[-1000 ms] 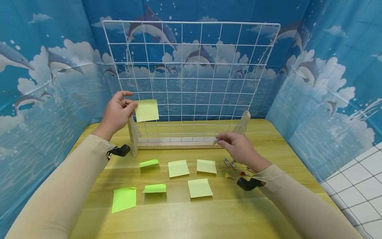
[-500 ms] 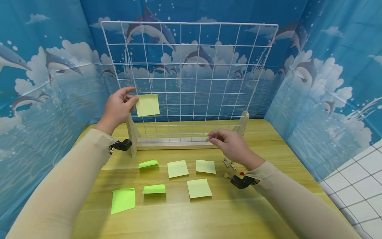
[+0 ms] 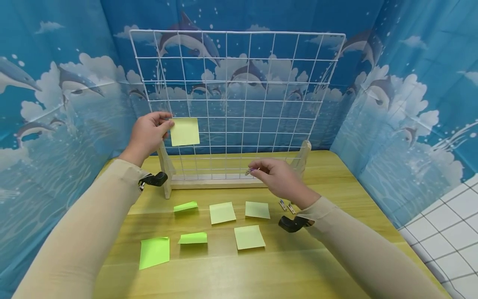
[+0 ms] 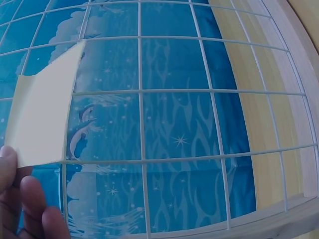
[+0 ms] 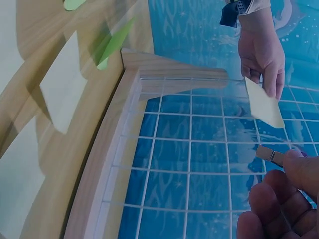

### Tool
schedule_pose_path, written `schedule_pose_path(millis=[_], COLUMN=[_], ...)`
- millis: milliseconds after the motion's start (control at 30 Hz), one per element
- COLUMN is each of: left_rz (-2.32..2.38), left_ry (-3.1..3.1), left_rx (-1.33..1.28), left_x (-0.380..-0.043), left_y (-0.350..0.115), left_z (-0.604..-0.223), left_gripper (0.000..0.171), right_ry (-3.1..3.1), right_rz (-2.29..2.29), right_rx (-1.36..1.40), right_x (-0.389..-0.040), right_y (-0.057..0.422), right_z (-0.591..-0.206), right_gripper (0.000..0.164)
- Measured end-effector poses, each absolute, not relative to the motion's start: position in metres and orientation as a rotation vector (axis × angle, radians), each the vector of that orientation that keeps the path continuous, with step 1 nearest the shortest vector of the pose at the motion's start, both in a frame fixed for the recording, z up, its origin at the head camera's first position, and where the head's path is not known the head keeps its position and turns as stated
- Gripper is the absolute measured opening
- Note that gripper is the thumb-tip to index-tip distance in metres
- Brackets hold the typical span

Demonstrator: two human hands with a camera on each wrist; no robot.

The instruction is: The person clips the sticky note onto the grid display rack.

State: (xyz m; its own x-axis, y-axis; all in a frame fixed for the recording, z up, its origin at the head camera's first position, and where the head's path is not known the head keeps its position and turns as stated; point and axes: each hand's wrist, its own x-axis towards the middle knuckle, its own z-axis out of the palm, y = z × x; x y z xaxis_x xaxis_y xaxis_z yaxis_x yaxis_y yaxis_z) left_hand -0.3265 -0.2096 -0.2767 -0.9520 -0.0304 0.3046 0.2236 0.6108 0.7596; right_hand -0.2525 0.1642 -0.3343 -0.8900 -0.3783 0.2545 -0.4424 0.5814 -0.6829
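Six notes (image 3: 222, 213) lie on table (image 3: 209, 272); left hand (image 3: 149, 133) pinches seventh note (image 3: 185, 132) at grid (image 3: 226, 82), unclipped; right hand (image 3: 280, 177) pinches clip (image 5: 265, 153).

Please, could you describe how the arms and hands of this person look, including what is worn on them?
The left hand and right hand wear no gloves. Plain beige long sleeves cover both arms down to the wrists. At each cuff sits a small black device with a rounded end.
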Motion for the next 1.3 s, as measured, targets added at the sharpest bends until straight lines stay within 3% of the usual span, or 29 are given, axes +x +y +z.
schedule_pose_path(millis=[800,1300], left_rz=[-1.311,-1.326], left_ry=[-2.514,-2.494], left_rx=[-0.077,-0.077], left_x=[-0.317,-0.32], left_y=[-0.206,-0.206], left_z=[-0.276,-0.279], left_gripper=[0.043,0.041], right_ry=[-2.483,-2.493], right_rz=[1.319,1.35], right_rx=[0.683,0.574], right_x=[-0.295,-0.314], right_y=[0.07,0.04], right_z=[-0.285,-0.266], right_gripper=[0.025,0.028])
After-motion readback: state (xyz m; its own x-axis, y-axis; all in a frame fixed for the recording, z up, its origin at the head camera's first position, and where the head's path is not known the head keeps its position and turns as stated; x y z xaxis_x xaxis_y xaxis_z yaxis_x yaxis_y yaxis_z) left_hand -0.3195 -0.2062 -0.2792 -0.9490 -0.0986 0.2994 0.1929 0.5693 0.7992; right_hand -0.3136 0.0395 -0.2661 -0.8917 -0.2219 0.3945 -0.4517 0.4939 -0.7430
